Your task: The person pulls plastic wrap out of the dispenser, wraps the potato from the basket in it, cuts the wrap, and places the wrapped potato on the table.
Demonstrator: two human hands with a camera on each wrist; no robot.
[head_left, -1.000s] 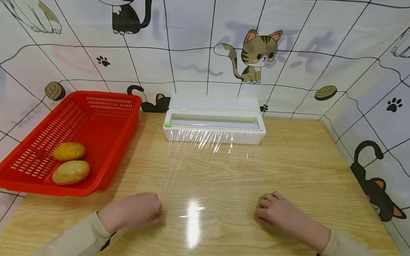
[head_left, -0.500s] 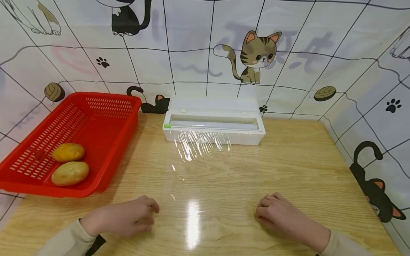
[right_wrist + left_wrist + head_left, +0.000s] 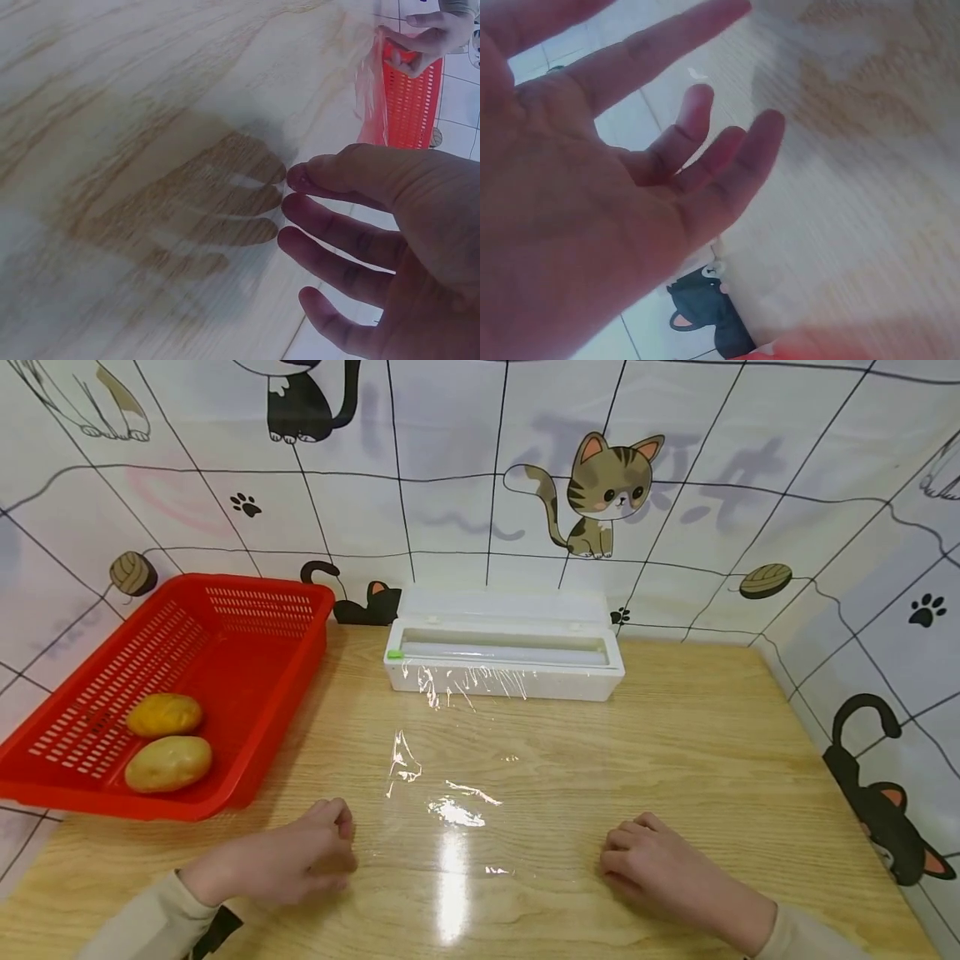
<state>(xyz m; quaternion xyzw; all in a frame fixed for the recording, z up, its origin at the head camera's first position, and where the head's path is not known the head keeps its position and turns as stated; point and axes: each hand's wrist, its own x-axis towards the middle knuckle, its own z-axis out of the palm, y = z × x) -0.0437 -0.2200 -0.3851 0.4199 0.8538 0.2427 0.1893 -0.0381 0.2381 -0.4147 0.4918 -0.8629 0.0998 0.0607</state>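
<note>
Forming the work surface, a wood-grain table [image 3: 705,718] stood against a white wall covering [image 3: 442,514] ruled with dark lines and printed with cats [image 3: 592,537], paw marks [image 3: 245,505] and yarn balls [image 3: 133,573]. The covering also ran down the right side. A bright streak of light [image 3: 452,893] lay on the table between the hands.

At the left stood a red perforated basket [image 3: 288,706] containing two potatoes: a darker yellow potato [image 3: 165,716] behind a paler potato [image 3: 168,764]. At the rear centre, a white dispenser box [image 3: 502,683] rested with its lid [image 3: 502,604] raised, a roll [image 3: 502,654] inside and a green slider [image 3: 395,655] at its left end.

Transparent film [image 3: 457,812] ran from the roll over the front wall of the box and toward the person, creased and glinting — its near edge was hard to distinguish.

The left hand [image 3: 281,856] was located near the left edge of the film. Its fingers were spread, loosely bent, and gripped nothing. The right hand [image 3: 656,868] was located at the near right corner of the film. Its thumb and fingertips [image 3: 311,172] met in a pinch on the film's edge — the little finger stood apart.
</note>
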